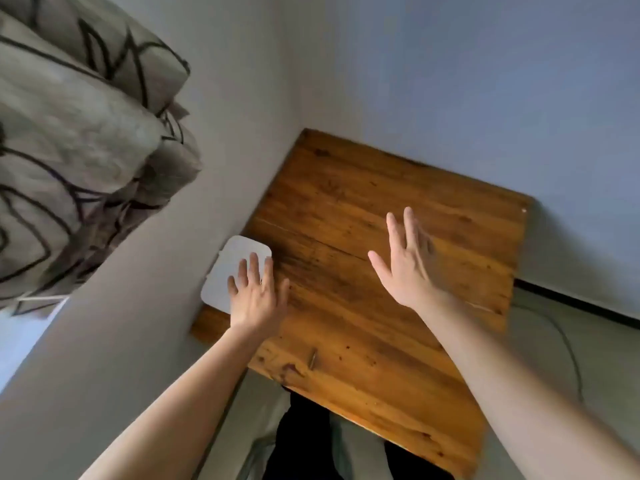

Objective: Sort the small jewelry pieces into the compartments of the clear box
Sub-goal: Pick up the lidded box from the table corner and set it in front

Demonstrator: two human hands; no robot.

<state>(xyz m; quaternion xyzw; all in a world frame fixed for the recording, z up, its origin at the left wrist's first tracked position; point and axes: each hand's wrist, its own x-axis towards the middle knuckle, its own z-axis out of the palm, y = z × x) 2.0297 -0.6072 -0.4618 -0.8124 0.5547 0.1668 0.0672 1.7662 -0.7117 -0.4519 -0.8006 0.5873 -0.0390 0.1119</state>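
A pale, rounded rectangular box (235, 268) lies at the left edge of the wooden table (363, 323), against the wall; it looks whitish and its compartments cannot be made out. My left hand (256, 296) rests flat with fingers spread, its fingertips over the box's near right part. My right hand (405, 261) hovers above the middle of the table, fingers apart and holding nothing. No jewelry pieces are visible anywhere in the view.
A grey wall (207, 168) runs along the table's left side and a blue-grey wall (485, 81) behind it. Patterned curtain fabric (79, 140) hangs at upper left. A thin cable (568, 344) trails on the floor to the right. Dark-clothed legs (301, 445) show under the table's near edge.
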